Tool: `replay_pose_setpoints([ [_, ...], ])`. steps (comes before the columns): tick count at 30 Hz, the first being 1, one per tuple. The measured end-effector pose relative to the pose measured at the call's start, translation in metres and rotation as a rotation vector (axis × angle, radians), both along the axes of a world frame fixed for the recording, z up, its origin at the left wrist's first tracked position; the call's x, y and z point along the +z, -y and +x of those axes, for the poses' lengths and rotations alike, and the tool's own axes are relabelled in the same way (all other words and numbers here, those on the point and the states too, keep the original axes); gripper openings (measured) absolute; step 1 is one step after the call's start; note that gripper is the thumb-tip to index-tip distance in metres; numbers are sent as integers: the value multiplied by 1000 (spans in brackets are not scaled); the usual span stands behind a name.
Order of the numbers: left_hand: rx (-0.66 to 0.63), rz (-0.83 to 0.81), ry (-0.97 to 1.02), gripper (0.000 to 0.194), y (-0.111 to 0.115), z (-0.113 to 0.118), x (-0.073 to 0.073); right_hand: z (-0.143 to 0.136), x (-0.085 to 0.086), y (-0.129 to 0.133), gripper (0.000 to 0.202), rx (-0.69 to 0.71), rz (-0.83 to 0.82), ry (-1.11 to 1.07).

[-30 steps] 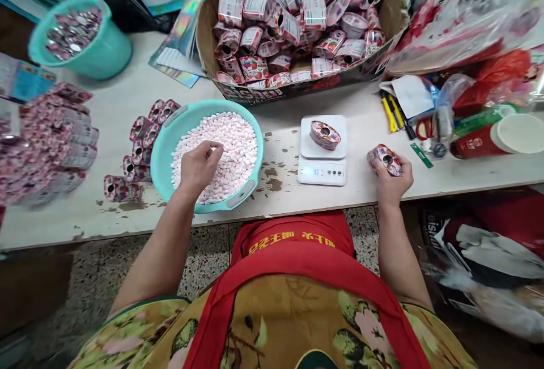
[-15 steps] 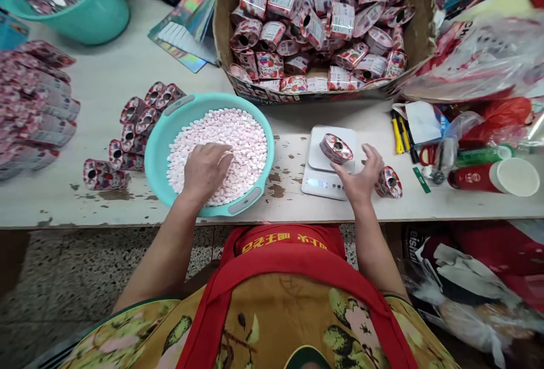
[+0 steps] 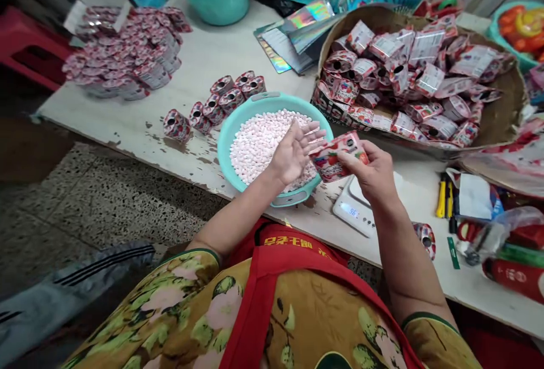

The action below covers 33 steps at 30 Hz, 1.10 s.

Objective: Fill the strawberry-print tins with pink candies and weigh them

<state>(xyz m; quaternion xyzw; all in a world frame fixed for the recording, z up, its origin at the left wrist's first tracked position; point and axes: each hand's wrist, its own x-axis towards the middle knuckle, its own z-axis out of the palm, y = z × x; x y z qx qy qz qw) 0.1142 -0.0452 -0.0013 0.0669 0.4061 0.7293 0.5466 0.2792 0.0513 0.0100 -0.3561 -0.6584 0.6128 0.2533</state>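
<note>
My right hand (image 3: 374, 173) grips a red printed packet (image 3: 334, 159) by its right end, over the right rim of the teal basin (image 3: 225, 156). Palm up and fingers spread, my left hand (image 3: 295, 151) is over the basin, its fingertips close to the packet's left edge; whether they touch it I cannot tell. Small pale pink pieces (image 3: 253, 142) fill much of the basin. Partly behind my right forearm, the white scale (image 3: 352, 210) has a lit display. Another packet (image 3: 425, 238) lies right of that forearm.
Several packets (image 3: 232, 100) stand left of the basin, near a large packet pile (image 3: 127, 57). A cardboard box (image 3: 505, 125) of packets is at the back right, a teal bucket (image 3: 221, 6) at the back. Yellow cutters (image 3: 442, 199) and a red cup (image 3: 514, 278) lie right.
The view has swung left. My right hand has taken hold of the packet from the scale and brought it to the basin. My left hand has lifted from the pieces and turned palm up.
</note>
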Motion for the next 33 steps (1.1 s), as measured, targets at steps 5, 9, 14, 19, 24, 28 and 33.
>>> replay_pose_setpoints([
  [5, 136, -98, 364, 32, -12, 0, -5, -46, 11, -4, 53, 215, -143, 206],
  [9, 207, -144, 434, 17, -8, -1, -6, -48, 7, -6, 53, 233, -166, 261],
  [14, 182, -190, 481, 11, -8, 4, -2, -45, 6, -2, 53, 198, -209, 227],
  [19, 152, -186, 477, 6, -10, 8, -1, -37, -2, -3, 53, 162, -214, 220],
  [24, 200, -176, 435, 5, -9, 8, 0, -28, -12, 0, 59, 185, -204, 67],
  [28, 201, -145, 348, 8, -6, 3, 1, -22, -12, 10, 59, 264, -213, 21],
  [33, 112, -86, 158, 12, 11, -25, -3, 22, -18, 15, 61, -40, -84, -78],
])
